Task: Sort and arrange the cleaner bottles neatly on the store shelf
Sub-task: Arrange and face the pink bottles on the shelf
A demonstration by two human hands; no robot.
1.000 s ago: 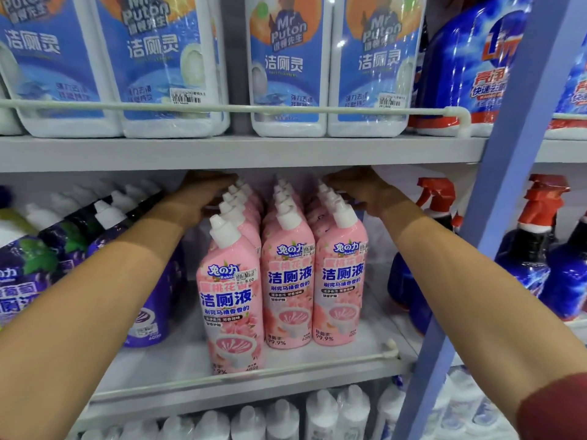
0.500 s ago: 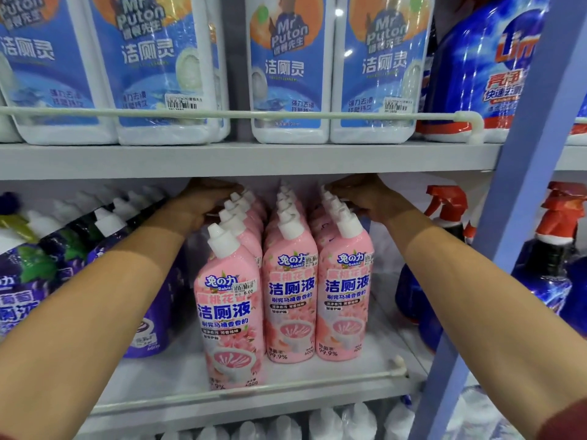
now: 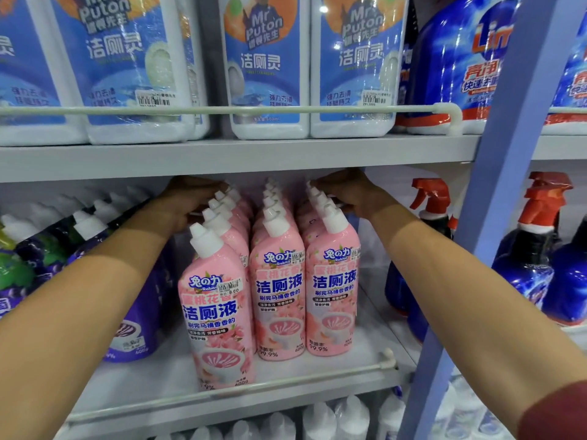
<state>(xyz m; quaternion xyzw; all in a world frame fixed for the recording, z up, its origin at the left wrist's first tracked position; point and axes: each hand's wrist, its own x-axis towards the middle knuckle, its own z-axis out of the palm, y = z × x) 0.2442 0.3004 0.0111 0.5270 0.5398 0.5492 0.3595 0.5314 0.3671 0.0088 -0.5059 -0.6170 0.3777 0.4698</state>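
pink cleaner bottles (image 3: 279, 293) | white caps | upright | three rows | middle shelf (image 3: 317, 373)

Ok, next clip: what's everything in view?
Pink plastic cleaner bottles, white caps: three rows, pink, middle shelf centre.
White plastic bottles, blue labels: at least four, white, top shelf.
Dark blue plastic bottles: two seen, blue, top right.
Purple white-capped bottles: several, purple, middle shelf left.
Red-trigger spray bottles: at least three, blue, right.
Metal shelf upright: one, blue, right.
Left hand: one, left pink row's rear.
Right hand: one, right pink row's rear.
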